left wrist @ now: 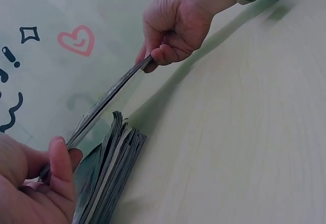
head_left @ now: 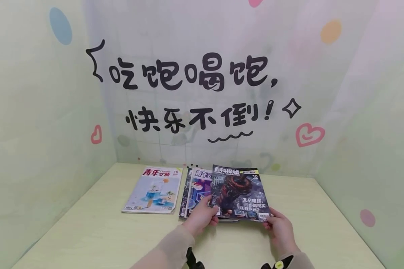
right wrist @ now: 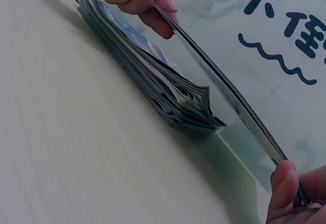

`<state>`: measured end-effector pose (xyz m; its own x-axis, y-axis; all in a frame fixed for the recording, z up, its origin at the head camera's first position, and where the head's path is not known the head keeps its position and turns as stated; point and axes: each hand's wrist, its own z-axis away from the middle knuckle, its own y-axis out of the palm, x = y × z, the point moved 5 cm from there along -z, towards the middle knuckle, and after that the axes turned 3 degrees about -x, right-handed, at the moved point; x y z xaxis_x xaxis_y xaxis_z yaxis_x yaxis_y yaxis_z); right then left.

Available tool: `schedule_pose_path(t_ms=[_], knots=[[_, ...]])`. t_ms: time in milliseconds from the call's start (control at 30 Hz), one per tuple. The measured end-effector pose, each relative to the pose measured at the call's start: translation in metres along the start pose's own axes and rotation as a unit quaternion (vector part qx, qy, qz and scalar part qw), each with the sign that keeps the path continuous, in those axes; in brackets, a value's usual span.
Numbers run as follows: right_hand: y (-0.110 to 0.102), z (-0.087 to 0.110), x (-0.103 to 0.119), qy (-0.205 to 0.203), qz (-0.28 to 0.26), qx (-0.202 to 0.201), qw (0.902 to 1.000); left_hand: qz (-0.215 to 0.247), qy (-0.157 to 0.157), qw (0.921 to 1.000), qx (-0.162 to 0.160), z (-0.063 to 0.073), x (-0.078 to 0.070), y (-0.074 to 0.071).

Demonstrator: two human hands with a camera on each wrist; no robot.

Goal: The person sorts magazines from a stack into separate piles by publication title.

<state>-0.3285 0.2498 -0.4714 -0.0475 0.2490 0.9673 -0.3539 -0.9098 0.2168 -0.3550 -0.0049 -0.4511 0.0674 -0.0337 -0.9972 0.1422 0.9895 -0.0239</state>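
Both hands hold one dark magazine (head_left: 237,192) by its near corners, its cover showing a red ring-shaped structure. My left hand (head_left: 202,216) pinches the left corner, and my right hand (head_left: 280,228) pinches the right one. In the left wrist view the magazine (left wrist: 109,96) appears edge-on, raised above a stack of magazines (left wrist: 114,168). From the right wrist, the same stack (right wrist: 147,66) lies on the table below it with its page edges fanned. A purple-covered magazine (head_left: 196,190) tops that stack, partly covered by the held one.
Left of the stack lies a magazine with a white and blue cover (head_left: 155,190). The pale wooden table (head_left: 97,239) is bounded by a printed back wall (head_left: 202,149) and side walls. Black wrist straps (head_left: 193,259) show at the bottom edge.
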Motion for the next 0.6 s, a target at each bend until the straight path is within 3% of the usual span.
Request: schedule_pose_path(t_ms=[200,333,600], knots=[[-0.027,-0.012,0.006,0.009,0.006,-0.003,0.9999,0.017,0.0,0.9995,0.025,-0.007,-0.006,0.031],[-0.046,-0.018,0.01,0.019,0.011,0.001,0.9998,0.025,-0.002,0.9994,0.023,-0.009,-0.006,0.053],[-0.079,-0.03,0.016,0.025,0.025,0.009,0.9993,-0.02,-0.005,0.9993,0.033,-0.006,-0.008,0.083]])
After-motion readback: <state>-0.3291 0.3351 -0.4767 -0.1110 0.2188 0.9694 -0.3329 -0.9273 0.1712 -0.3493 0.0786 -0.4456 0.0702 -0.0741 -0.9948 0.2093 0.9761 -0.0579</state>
